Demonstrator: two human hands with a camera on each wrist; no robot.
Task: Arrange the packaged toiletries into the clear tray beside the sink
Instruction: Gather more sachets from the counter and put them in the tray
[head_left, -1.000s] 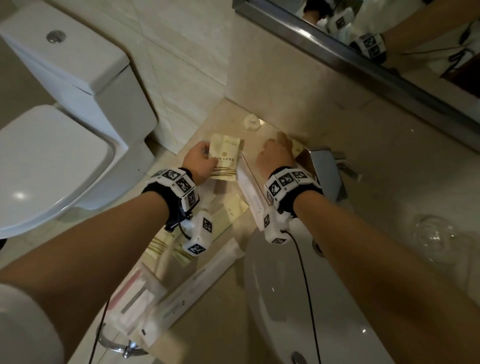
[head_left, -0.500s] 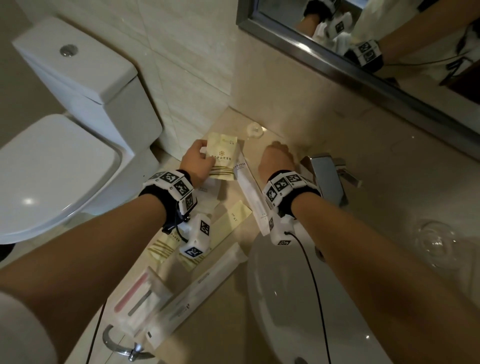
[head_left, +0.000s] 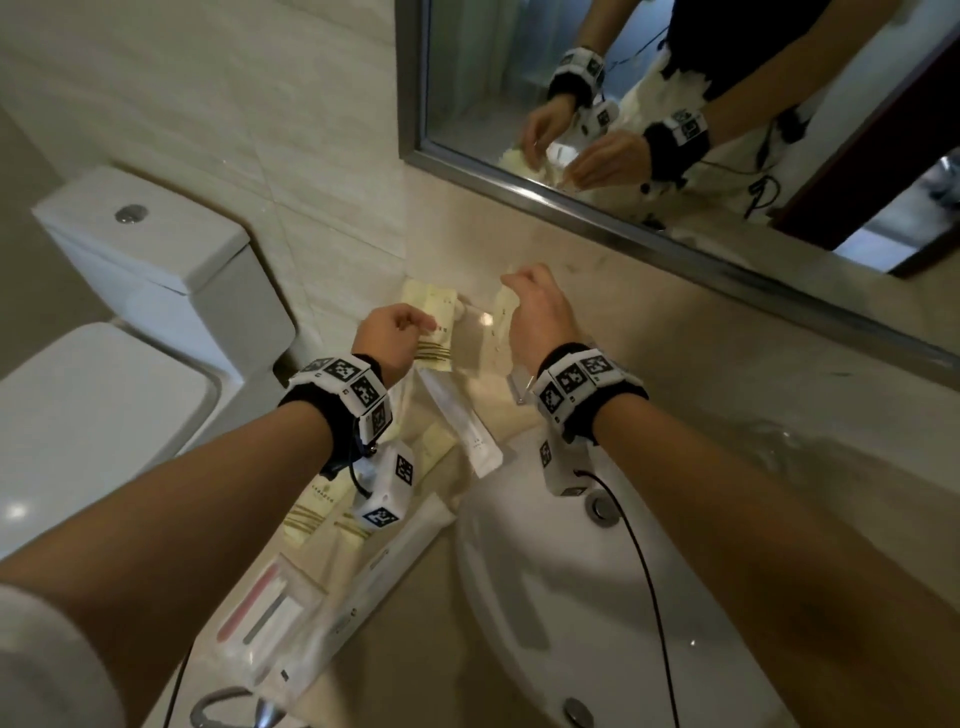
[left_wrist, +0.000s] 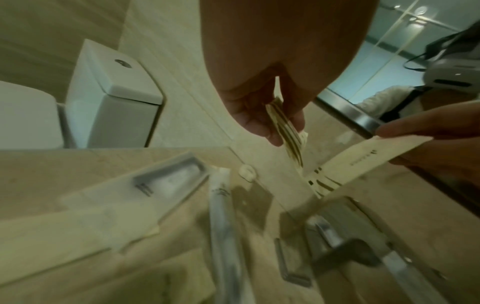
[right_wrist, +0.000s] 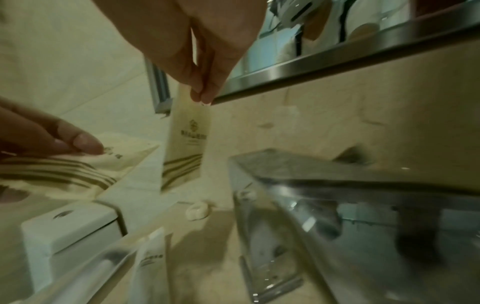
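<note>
A: While both hands work at the far end of the worktop (head_left: 415, 649), note the nearer stock first: a clear-wrapped kit (head_left: 270, 623), a long white sleeve (head_left: 384, 577) and cream sachets (head_left: 311, 514) lie left of the sink (head_left: 561, 597), not yet trayed.

B: And the hands?

A: The left hand (head_left: 387, 340) pinches a striped cream packet (head_left: 434, 332) between thumb and fingers (left_wrist: 262, 131). The right hand (head_left: 540, 317) pinches a second packet (right_wrist: 185, 142) by its top edge, hanging upright.

B: Where is the clear tray?

A: The clear tray (head_left: 475, 348) sits between the hands, against the far wall, hard to discern.

B: Recommended procedure?

A: Lower each packet flat, inside the rim, one at a time. Release only once seated.
</note>
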